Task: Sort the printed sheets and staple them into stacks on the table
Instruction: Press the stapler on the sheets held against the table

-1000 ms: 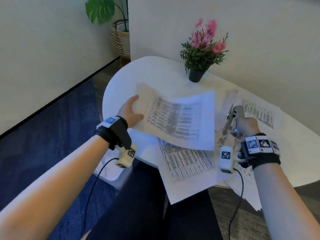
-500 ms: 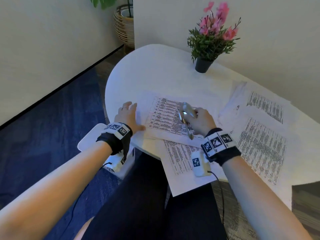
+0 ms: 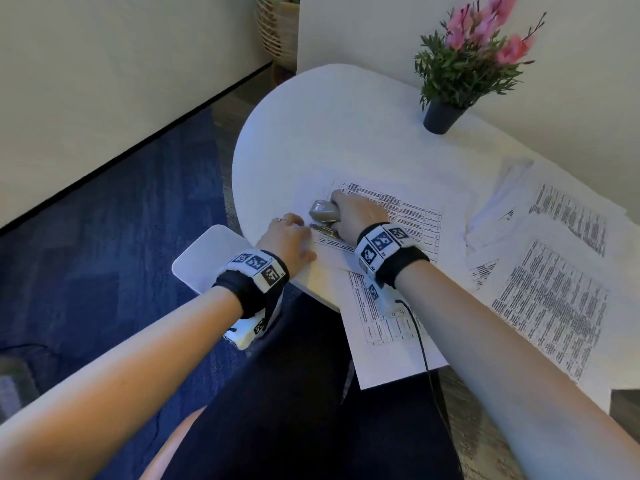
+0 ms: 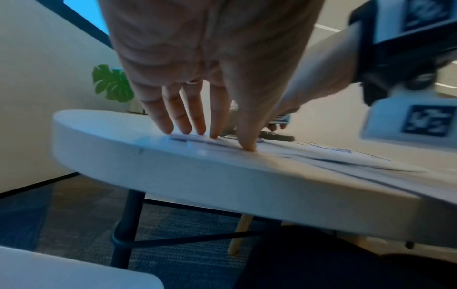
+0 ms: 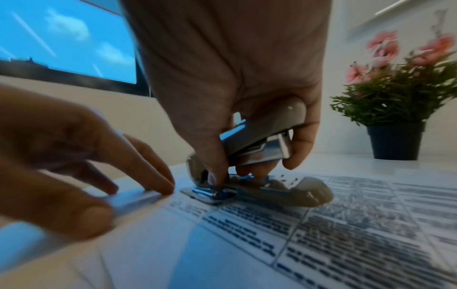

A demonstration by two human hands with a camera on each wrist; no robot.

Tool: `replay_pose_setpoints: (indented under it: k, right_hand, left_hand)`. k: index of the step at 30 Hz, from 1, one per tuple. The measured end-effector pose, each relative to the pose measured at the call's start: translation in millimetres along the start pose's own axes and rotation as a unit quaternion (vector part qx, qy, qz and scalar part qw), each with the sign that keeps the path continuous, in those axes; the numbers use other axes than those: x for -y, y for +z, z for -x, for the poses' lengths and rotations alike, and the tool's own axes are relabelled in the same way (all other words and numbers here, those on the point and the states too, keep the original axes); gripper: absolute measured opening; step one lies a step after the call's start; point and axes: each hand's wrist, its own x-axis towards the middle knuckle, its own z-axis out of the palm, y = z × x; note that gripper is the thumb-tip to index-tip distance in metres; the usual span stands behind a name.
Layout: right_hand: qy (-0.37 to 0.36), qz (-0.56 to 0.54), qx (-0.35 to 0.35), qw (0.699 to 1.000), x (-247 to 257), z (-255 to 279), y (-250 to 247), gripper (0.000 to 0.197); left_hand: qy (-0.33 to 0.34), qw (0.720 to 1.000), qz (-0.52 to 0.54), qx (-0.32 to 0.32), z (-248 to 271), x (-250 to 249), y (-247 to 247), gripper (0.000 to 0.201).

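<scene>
Item, left: left hand (image 3: 288, 237), fingers straight and spread, fingertips (image 4: 243, 144) pressing the near-left corner of the printed stack (image 3: 408, 216) flat on the white table (image 3: 311, 133), likely so the sheets cannot slide.

Item, centre: right hand (image 3: 360, 216), fingers and thumb curled round a silver stapler (image 3: 323, 216), its base resting on that stack (mouth hinged apart, seemingly about to bite the corner).

Item, right: loose printed sheets (image 3: 554, 289), unsorted; potted pink flowers (image 3: 467, 57) behind.

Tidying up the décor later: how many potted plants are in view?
2: a pink-flowered plant in a dark pot on the table's far side, and a wicker-potted plant on the floor beyond, mostly cropped.
</scene>
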Motion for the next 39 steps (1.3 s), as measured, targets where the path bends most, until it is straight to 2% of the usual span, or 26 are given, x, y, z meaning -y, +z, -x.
replay_pose_setpoints:
  k: [2,4,6,9,13,15,17,19,21,22,23,26,28,32,35,37,39]
  right_hand:
    - [0.001,0.005,-0.004,1.000,2.7,-4.9,6.2,0.032]
    - [0.002,0.000,0.001,1.000,0.8,-7.2,9.8,0.034]
    - [0.007,0.006,0.017,1.000,-6.6,-8.1,9.1,0.035]
    - [0.057,0.035,0.039,0.997,-30.8,-6.9,-0.3,0.039]
    - [0.101,0.063,0.109,0.987,-71.3,-17.5,-16.8,0.042]
    - [0.124,0.022,0.129,0.984,-80.9,-23.6,-24.2,0.053]
    - [0.131,-0.007,0.129,0.983,-87.3,-29.5,-26.1,0.060]
    - [0.125,-0.046,0.113,0.985,-93.6,-36.4,-26.4,0.056]
    - [0.139,-0.086,0.085,0.983,-101.1,-41.9,-29.1,0.068]
    - [0.149,-0.094,0.079,0.981,-103.8,-43.2,-31.2,0.076]
    - [0.153,-0.089,0.082,0.981,-106.6,-44.7,-32.5,0.074]
    - [0.150,-0.016,0.110,0.982,-106.3,-42.3,-37.1,0.045]
    - [0.151,-0.004,0.116,0.982,-105.1,-39.9,-38.4,0.038]
    - [0.145,-0.059,0.105,0.982,-107.3,-35.5,-39.3,0.033]
    - [0.146,-0.075,0.097,0.982,-104.9,-28.7,-46.0,0.022]
    - [0.156,-0.078,0.082,0.981,-102.6,-27.6,-53.6,0.027]
    - [0.180,-0.100,0.069,0.976,-99.7,-25.8,-61.7,0.039]
  left_hand:
    - [0.021,0.999,-0.023,0.032,7.0,1.6,3.5,0.066]
    - [0.037,0.997,-0.034,0.064,10.5,4.8,5.4,0.074]
    - [0.046,0.996,-0.037,0.073,10.9,8.5,7.7,0.071]
    - [0.065,0.996,-0.025,0.063,8.1,12.2,8.4,0.062]
    - [0.066,0.997,0.007,0.045,2.2,14.7,3.0,0.049]
    - [0.023,1.000,0.013,0.012,0.7,12.9,0.2,0.044]
    - [-0.061,0.998,0.020,-0.029,1.8,9.5,-2.3,0.057]
    - [-0.117,0.992,0.040,-0.030,1.7,7.1,-4.7,0.070]
    - [-0.153,0.986,0.067,-0.009,-2.2,5.4,-8.5,0.072]
    - [-0.171,0.982,0.076,0.000,-5.2,4.6,-11.6,0.070]
    - [-0.184,0.980,0.076,0.009,-9.2,4.7,-14.4,0.067]
    - [-0.193,0.979,0.053,0.042,-20.1,4.4,-19.9,0.051]
    - [-0.200,0.977,0.041,0.063,-26.4,5.1,-20.8,0.041]
    - [-0.194,0.979,0.027,0.059,-36.0,11.8,-25.4,0.013]
    - [-0.178,0.980,0.059,0.063,-42.3,16.2,-28.2,0.010]
    - [-0.176,0.980,0.087,0.033,-47.5,18.1,-32.0,0.008]
    - [-0.178,0.978,0.108,-0.026,-51.9,20.0,-39.2,0.008]
